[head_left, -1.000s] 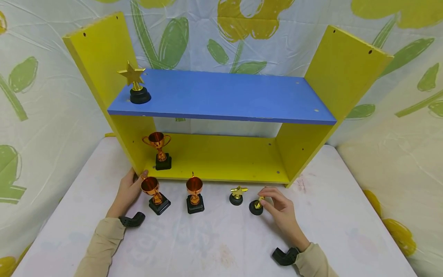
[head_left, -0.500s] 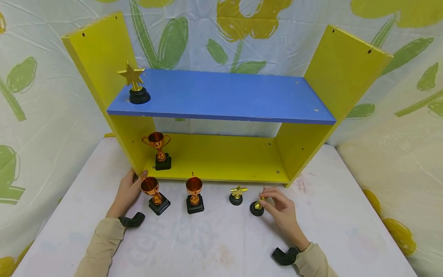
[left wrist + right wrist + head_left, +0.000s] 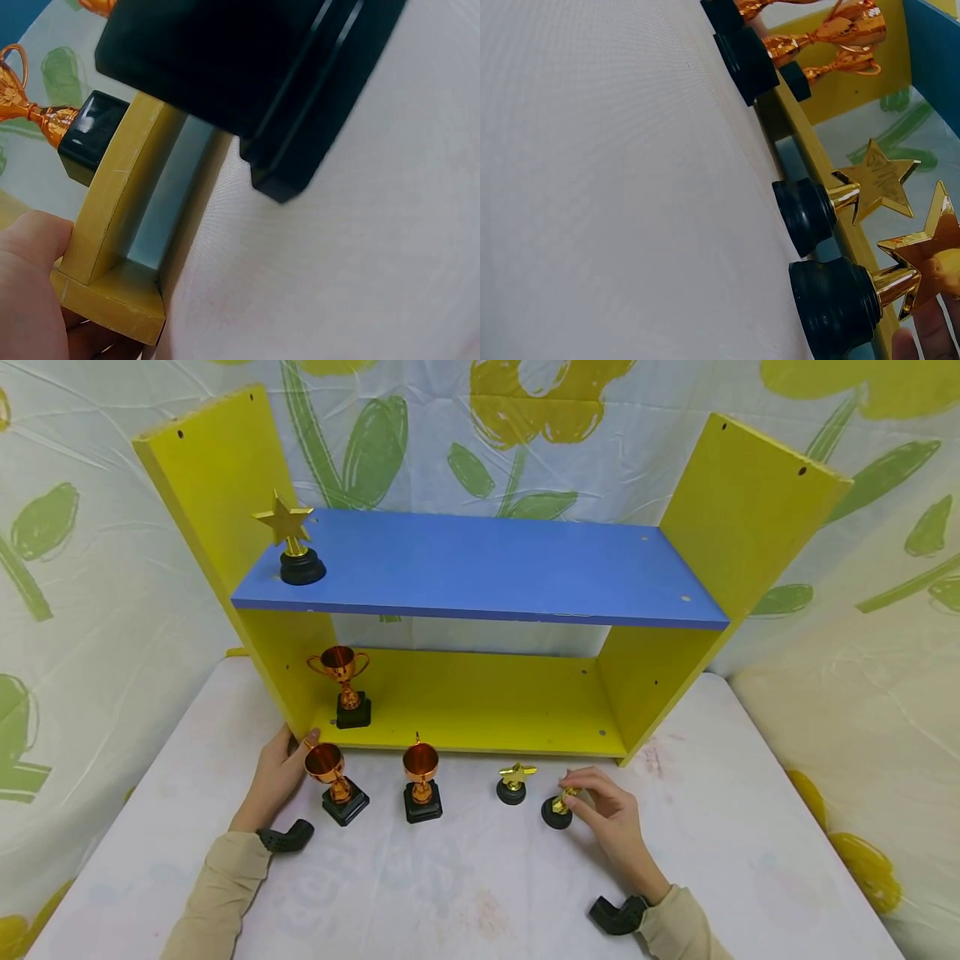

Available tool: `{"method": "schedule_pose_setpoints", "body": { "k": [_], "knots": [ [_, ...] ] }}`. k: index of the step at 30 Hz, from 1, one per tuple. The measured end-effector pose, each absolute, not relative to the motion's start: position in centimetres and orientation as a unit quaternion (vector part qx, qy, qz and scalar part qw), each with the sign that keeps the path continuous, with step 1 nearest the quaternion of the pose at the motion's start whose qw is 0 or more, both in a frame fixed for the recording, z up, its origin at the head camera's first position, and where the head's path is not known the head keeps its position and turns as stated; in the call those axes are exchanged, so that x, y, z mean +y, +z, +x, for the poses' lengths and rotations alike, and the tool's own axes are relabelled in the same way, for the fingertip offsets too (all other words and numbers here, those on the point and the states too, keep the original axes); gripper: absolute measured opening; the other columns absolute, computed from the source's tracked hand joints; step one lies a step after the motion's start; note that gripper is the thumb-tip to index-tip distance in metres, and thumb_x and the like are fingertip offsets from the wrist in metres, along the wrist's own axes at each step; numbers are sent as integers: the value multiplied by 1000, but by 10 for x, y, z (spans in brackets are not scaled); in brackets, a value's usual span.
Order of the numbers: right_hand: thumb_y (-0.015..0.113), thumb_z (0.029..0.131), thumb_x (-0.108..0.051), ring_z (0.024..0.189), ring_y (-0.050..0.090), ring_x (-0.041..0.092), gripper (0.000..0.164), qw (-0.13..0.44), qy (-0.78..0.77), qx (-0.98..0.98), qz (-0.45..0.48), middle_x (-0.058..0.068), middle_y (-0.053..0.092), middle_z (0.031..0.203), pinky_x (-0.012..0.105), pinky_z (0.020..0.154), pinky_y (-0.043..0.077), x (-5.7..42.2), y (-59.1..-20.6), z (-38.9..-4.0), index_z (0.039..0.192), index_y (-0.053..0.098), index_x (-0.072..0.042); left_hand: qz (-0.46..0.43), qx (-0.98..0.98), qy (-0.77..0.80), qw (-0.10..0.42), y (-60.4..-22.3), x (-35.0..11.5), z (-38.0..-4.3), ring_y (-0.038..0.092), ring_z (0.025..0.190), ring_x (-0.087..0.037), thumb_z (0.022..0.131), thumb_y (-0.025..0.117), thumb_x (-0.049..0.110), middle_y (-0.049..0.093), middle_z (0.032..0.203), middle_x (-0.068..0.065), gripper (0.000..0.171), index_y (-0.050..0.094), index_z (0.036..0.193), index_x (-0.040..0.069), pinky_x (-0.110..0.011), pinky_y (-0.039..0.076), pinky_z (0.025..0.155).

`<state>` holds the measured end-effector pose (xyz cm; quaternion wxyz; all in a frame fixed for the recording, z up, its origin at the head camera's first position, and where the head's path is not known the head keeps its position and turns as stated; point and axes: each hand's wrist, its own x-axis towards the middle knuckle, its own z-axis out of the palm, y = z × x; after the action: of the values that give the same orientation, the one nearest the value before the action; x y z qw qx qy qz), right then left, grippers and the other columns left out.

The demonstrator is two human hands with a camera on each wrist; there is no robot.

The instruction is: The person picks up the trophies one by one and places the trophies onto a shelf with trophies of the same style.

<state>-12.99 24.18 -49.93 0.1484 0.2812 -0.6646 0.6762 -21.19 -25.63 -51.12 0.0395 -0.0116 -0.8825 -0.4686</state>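
My left hand (image 3: 272, 781) grips the lower left corner of a yellow and blue shelf unit (image 3: 450, 710), thumb on the inner side in the left wrist view. On the white-covered table, my right hand (image 3: 611, 818) pinches the star of a gold star trophy (image 3: 557, 812) between thumb and fingers. Its round black base (image 3: 836, 307) stands upright on the cloth in the right wrist view. Just left of it is another gold star trophy (image 3: 512, 790). Two bronze cup trophies stand before the shelf: one (image 3: 341, 789) near my left hand, one (image 3: 423, 789) farther right.
A gold star trophy (image 3: 300, 547) stands at the left end of the blue board (image 3: 480, 568). Below it, a bronze cup trophy (image 3: 351, 693) is on the yellow bottom board. A flower-printed cloth (image 3: 442, 460) hangs behind.
The star trophy in my right hand has turned a little and shifted very slightly right and nearer. My left hand keeps its place on the shelf unit.
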Motion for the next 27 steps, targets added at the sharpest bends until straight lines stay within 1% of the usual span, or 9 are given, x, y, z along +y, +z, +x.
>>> {"method": "schedule_pose_setpoints", "body": {
  "k": [7, 16, 21, 27],
  "knots": [
    [59, 83, 26, 109, 58, 27, 28, 147, 668, -678, 269, 26, 64, 104, 28, 106, 43, 242, -499, -127, 107, 65, 14, -11, -882, -470, 36, -510, -256, -211, 32, 141, -45, 102, 46, 51, 36, 153, -24, 73, 27, 154, 4, -64, 24, 112],
    [60, 83, 25, 108, 57, 35, 27, 149, 667, -679, 267, 26, 64, 103, 30, 106, 43, 240, -498, -126, 106, 65, 14, -19, -882, -469, 46, -509, -256, -209, 34, 140, -44, 103, 47, 47, 40, 150, -25, 69, 31, 152, 2, -62, 27, 112],
    [60, 83, 24, 108, 58, 34, 25, 152, 665, -680, 270, 26, 64, 102, 30, 106, 43, 239, -497, -128, 106, 65, 14, -21, -881, -470, 51, -510, -257, -210, 34, 140, -44, 103, 47, 47, 40, 150, -25, 69, 31, 152, 2, -63, 27, 112],
    [61, 83, 24, 107, 61, 26, 25, 161, 664, -679, 270, 24, 65, 102, 30, 105, 44, 239, -493, -129, 105, 65, 14, -17, -881, -469, 50, -507, -255, -209, 32, 142, -42, 103, 48, 47, 37, 153, -23, 69, 29, 154, 4, -61, 26, 113]
  ]
}}
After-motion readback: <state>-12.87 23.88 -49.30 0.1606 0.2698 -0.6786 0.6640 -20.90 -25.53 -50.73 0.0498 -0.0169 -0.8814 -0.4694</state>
